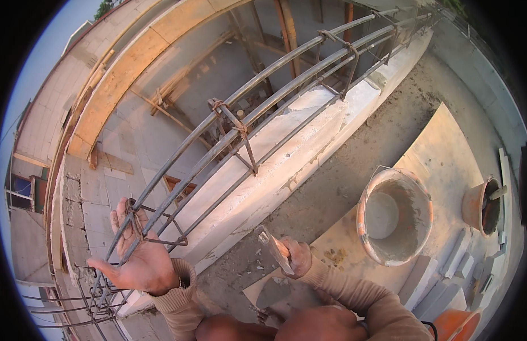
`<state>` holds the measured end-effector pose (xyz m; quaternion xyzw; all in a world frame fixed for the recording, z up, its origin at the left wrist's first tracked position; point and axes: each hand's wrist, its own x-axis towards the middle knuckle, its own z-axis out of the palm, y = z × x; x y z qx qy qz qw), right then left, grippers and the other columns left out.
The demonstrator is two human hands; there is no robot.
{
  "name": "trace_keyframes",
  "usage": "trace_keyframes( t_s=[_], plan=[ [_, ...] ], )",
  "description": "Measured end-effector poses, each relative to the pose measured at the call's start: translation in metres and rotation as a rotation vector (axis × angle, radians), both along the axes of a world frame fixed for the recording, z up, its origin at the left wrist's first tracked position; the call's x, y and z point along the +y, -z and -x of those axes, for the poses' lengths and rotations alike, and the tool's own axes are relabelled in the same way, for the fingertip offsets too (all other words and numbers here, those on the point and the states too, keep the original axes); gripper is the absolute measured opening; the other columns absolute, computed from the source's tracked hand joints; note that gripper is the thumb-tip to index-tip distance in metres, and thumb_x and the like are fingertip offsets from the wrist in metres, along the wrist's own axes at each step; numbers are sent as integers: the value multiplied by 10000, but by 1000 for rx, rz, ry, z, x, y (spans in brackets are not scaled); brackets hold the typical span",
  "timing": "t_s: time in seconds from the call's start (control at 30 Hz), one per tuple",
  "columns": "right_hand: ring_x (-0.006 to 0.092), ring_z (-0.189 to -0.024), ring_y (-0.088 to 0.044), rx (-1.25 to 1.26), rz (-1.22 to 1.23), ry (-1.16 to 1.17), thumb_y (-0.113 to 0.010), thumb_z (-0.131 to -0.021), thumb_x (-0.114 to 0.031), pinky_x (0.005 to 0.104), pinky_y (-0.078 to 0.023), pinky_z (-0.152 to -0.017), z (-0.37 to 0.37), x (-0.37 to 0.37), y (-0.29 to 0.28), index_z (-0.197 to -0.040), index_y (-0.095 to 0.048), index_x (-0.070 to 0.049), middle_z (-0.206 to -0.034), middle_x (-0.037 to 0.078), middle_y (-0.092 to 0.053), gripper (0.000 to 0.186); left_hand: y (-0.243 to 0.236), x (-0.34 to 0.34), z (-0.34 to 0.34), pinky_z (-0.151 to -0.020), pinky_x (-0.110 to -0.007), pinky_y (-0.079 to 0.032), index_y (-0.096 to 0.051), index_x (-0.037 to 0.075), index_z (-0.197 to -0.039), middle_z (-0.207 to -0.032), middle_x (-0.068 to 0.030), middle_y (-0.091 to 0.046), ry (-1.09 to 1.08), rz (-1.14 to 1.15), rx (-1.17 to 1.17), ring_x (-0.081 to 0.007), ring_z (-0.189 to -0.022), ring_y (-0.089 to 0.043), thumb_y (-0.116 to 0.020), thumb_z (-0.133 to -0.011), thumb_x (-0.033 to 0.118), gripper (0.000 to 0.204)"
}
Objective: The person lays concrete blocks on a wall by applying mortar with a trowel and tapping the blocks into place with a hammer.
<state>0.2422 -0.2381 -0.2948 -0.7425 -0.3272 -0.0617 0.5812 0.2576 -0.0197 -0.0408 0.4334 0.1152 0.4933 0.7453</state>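
Note:
A long cage of steel reinforcing bars (209, 158) with bent wire-tied stirrups runs diagonally above a pale block wall (275, 167). At its near left end, my left hand (147, 270) is palm up under the bars, thumb out to the left and fingers stretched up behind them, beside a stirrup (178, 234). The hand looks open, with the bars passing across it. My right hand (299, 258) is closed around a short flat-sided tool (275, 250) with a worn greyish-brown end, held near my knees. Its exact kind is unclear, as fingers cover part.
To the right, a cement-smeared bucket (397, 216) stands on a board (439, 150), near a smaller bucket (480, 206) with a tool inside. Cut grey blocks (439, 301) lie at lower right. Beyond the wall is a deep drop with timber props (286, 34).

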Motion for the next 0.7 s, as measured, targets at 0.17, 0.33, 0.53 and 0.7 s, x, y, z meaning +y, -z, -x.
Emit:
trace_keyframes(
  t_s=[0.17, 0.33, 0.53, 0.7],
  plan=[
    [307, -620, -647, -149, -150, -65, -708, -861, -184, 399, -531, -507, -15, 25, -1, -1126, -510, -5, -839, 137, -616, 377, 2, 9, 5, -1239, -533, -159, 51, -157, -1506, -1493, -416, -299, 96, -6, -33, -436, -1477, -264, -382, -964, 712, 1112],
    [287, -617, -650, -156, -186, -168, -702, -870, -226, 389, -531, -495, -29, 49, 2, -1110, -507, -13, -818, 114, -611, 375, 1, 10, 9, -1236, -551, -182, -9, -181, -1488, -1498, -446, -240, 85, -22, -12, -457, -1476, -253, -385, -986, 673, 1059],
    [306, -581, -677, -93, -73, -84, -609, -990, -415, 391, -557, -468, -39, 60, -11, -1069, -487, 32, -795, 151, -627, 469, 4, 14, 15, -1243, -542, -185, -92, -192, -1474, -1494, -438, -263, 149, 8, -52, -447, -1478, -253, -394, -996, 650, 1014],
    [295, -562, -680, -139, 24, -32, -681, -949, -357, 378, -557, -450, -41, 63, -5, -1053, -485, 47, -744, 140, -640, 461, 2, 12, 15, -1263, -515, -143, -106, -210, -1466, -1524, -412, -231, 196, 18, -84, -427, -1494, -207, -411, -1010, 594, 973]
  ],
)
